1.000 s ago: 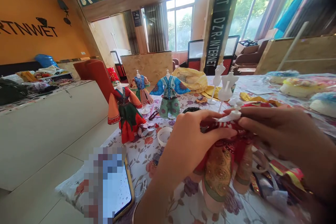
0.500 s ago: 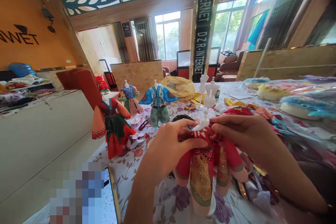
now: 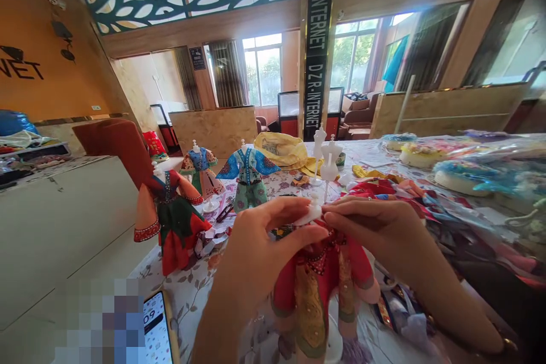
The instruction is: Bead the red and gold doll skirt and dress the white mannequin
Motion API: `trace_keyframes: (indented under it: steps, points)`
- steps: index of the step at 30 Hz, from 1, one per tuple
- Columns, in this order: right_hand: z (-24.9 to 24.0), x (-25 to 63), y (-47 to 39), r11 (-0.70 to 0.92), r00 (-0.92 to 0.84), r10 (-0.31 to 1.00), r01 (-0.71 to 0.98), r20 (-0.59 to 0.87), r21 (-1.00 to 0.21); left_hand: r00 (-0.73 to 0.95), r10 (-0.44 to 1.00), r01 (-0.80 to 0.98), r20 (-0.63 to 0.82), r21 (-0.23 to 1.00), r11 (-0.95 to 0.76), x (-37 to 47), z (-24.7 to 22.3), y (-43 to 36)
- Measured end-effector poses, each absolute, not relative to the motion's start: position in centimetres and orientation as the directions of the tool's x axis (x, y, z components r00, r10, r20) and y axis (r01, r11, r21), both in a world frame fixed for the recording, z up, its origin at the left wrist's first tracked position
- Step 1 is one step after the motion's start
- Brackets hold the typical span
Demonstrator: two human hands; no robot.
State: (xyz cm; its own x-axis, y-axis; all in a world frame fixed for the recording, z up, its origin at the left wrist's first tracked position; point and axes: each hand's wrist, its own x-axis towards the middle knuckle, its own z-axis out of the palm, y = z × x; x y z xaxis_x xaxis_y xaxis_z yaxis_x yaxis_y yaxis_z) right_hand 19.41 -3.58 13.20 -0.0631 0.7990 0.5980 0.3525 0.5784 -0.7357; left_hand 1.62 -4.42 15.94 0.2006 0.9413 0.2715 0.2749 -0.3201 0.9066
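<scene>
A small red doll outfit [image 3: 321,264] with gold patterned panels stands in front of me, on a white miniature mannequin [image 3: 310,213] whose neck and shoulder show above it. My left hand [image 3: 260,244] is closed round the left shoulder, thumb in front across the chest. On the other side, my right hand [image 3: 379,239] pinches the cloth near the neckline with thumb and fingertips. The exact spot under its fingers is hidden. Beyond the hands are two bare white mannequins [image 3: 330,160]. Dressed ones stand left: red and green [image 3: 177,210], blue and green [image 3: 248,173], and blue and pink [image 3: 199,168].
Left of my forearm lies a phone [image 3: 158,327] on the flowered tablecloth [image 3: 187,287]. Fabric pieces [image 3: 384,187] and decorated round hats under plastic [image 3: 458,173] crowd the right side. A yellow cloth bag [image 3: 281,149] lies at the back. Ribbon trims [image 3: 398,313] sit by my right forearm.
The view has shifted, so the scene sits farther left and slightly lower. Both hands stay at the outfit's shoulders and neckline, the right fingers now closer to the neck.
</scene>
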Motion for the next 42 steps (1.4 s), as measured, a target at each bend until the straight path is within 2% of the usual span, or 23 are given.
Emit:
trace_keyframes:
  steps: [5,12,19,22,30,36,42]
  points:
    - [13.2,19.0,-4.3,0.608,0.008,0.753,0.376,0.658,-0.700,0.185,0.930,0.381,0.317,0.849,-0.365,2.5,15.6,-4.1]
    - [13.2,18.7,-4.7,0.650,0.011,0.629,0.542,0.778,-0.533,0.169,0.907,0.439,0.386,0.795,-0.420,2.9,15.9,-4.1]
    - [13.0,19.3,-4.0,0.633,-0.019,0.504,0.688,0.864,-0.354,0.134,0.906,0.366,0.402,0.830,-0.422,3.1,15.4,-2.8]
    - [13.2,19.5,-4.0,0.614,-0.040,0.488,0.726,0.872,-0.311,0.102,0.906,0.323,0.412,0.847,-0.422,2.7,15.2,-2.2]
    - [13.4,20.1,-3.8,0.616,-0.161,0.559,0.737,0.814,-0.277,0.089,0.916,0.306,0.391,0.865,-0.398,2.2,15.4,-1.9]
    - [13.2,20.7,-3.0,0.656,-0.225,0.494,0.731,0.840,-0.190,0.190,0.896,0.320,0.402,0.837,-0.444,2.0,15.1,-1.5]
    - [12.8,21.4,-2.6,0.692,-0.269,0.583,0.659,0.767,-0.295,0.205,0.895,0.285,0.396,0.851,-0.442,1.9,14.8,-0.9]
